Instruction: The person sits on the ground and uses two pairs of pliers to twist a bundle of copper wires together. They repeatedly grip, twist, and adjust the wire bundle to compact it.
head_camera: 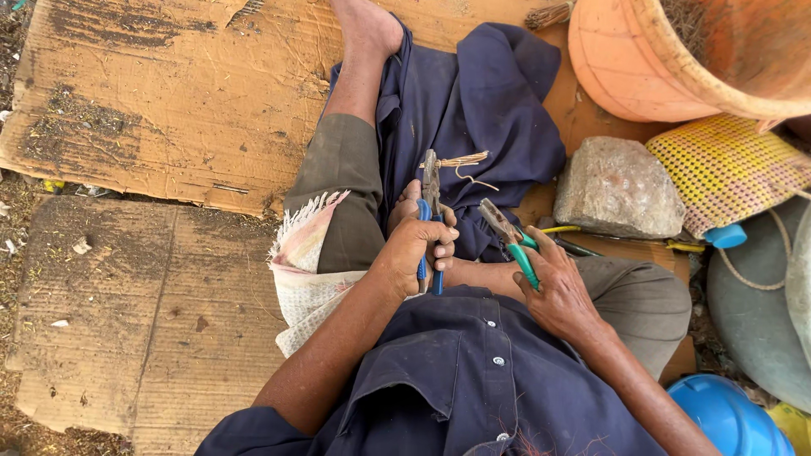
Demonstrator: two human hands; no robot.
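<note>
- I see the left hand (416,249) fisted round the blue handles of pliers (431,211), tool upright, nose pointing away from the body, over the lap.
- Pliers' tip pinches a thin bent wire (466,166), which sticks out to the right above a dark blue cloth (490,101).
- Right hand (557,291) w/ wrist bent inward, fingers curled round green-handled pliers (509,236); their nose angles up-left toward the wire, not touching it.
- Person sits on flat cardboard (160,127), legs folded, one bare foot stretched ahead.
- Orange bucket (642,67) top right, tipped on its side; some dry fibre inside, rest of contents hard to make out, rim cut off by frame.
- Grey stone (618,187) just beside a yellow woven mat (726,165).
- Blue round thing (726,414) at bottom right is cut off; can't tell what it is.
</note>
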